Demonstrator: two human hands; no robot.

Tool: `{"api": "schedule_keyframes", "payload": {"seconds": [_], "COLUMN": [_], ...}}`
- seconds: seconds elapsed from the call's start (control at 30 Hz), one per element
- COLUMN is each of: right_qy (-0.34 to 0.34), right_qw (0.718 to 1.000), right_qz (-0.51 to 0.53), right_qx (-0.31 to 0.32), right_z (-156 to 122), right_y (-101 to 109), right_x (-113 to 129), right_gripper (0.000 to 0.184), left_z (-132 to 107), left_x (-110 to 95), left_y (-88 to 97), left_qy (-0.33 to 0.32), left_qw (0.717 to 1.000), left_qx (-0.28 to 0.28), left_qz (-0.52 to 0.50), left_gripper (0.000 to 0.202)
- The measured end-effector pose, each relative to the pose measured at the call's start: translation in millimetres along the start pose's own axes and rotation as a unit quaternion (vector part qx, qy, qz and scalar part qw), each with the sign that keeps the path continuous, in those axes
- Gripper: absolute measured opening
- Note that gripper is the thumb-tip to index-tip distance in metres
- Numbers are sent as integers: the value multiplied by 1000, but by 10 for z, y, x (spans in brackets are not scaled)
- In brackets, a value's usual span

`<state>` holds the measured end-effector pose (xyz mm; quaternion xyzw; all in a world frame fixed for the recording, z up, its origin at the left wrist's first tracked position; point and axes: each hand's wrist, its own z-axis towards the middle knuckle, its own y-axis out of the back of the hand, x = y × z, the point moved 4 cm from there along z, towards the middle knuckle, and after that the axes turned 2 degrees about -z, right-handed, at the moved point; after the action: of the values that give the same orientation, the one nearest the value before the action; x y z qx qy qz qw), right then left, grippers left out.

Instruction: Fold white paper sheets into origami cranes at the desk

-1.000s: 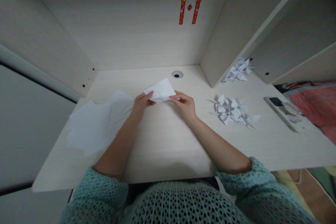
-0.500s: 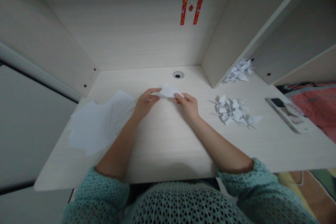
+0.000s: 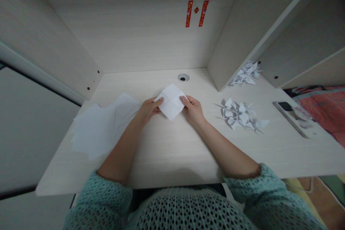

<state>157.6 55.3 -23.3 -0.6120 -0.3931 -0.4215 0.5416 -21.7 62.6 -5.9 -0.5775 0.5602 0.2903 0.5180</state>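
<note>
A small white square of paper (image 3: 171, 104) is held with one corner toward me, faint creases showing on its face. My left hand (image 3: 148, 109) pinches its left corner, thumb on top. At the opposite corner my right hand (image 3: 194, 109) grips it the same way, fingers tucked underneath. Left of my hands lies a spread of white paper sheets (image 3: 94, 129). Off to the right sits a cluster of folded paper cranes (image 3: 238, 114) in white.
More folded white paper pieces (image 3: 247, 73) lie by the upright divider panel (image 3: 239, 32). A phone (image 3: 295, 119) rests at the right, beside a red cloth (image 3: 325, 109). The desk (image 3: 167, 158) has a round cable hole (image 3: 183, 77) near the back wall.
The paper has opened from a folded, edge-on shape into a flat diamond facing me. Both hands remain at its side corners, with the left thumb now on top.
</note>
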Motion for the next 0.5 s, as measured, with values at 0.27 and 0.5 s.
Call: {"api": "schedule_keyframes", "payload": {"seconds": [0.27, 0.5], "right_qy": [-43, -60], "right_qw": [998, 995], "right_qz": [37, 59], "right_qx": [34, 44], "right_z": [-21, -50], "right_y": [-54, -106], "right_x": [-46, -26], "right_gripper": [34, 36], "left_z": [-30, -19], "left_x": [57, 133], "left_y": [-92, -168], "left_qy": [17, 28], "left_qw": [996, 992], "left_qx": [82, 88], "left_qz": [-42, -87], "left_gripper": [40, 39]}}
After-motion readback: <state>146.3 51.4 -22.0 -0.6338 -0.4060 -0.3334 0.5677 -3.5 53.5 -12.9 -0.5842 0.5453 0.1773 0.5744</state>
